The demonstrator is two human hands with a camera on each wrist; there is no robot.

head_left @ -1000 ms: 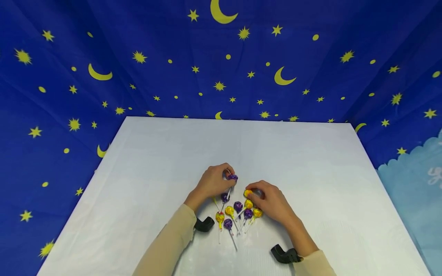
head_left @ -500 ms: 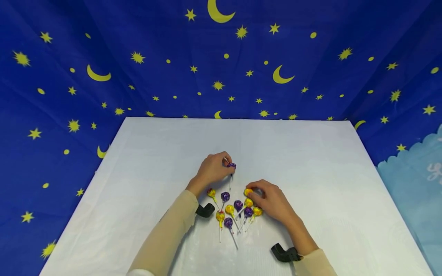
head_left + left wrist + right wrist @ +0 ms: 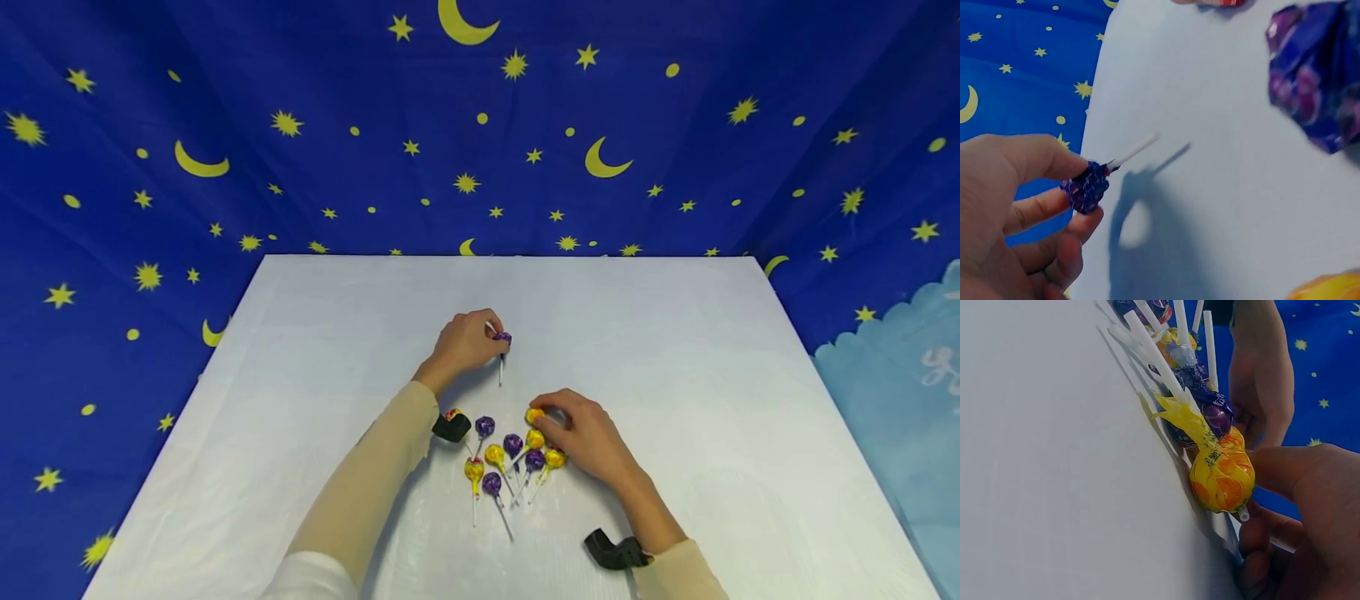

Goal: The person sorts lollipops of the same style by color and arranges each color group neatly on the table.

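Raised beyond the pile, my left hand (image 3: 461,343) pinches a purple-wrapped lollipop (image 3: 1087,187) by its head. Its white stick points away from the palm, and its shadow falls on the table below. My right hand (image 3: 592,435) is at the right side of the pile, thumb and fingertips around the head of a yellow lollipop (image 3: 533,416). In the right wrist view another yellow lollipop (image 3: 1222,481) overlaps those fingertips. Several purple lollipops (image 3: 492,483) and yellow lollipops (image 3: 474,472) lie between the arms, sticks toward the person.
The white table (image 3: 360,308) carries the pile near its front middle. A blue curtain (image 3: 420,100) with yellow moons and stars hangs around its back and sides. Black curved mounts (image 3: 452,428) sit at both wrists; the left one partly covers a yellow lollipop.
My left hand has moved away from the pile toward the back of the table, carrying the purple lollipop. My right hand has stayed at the yellow one. The head view has shifted slightly.
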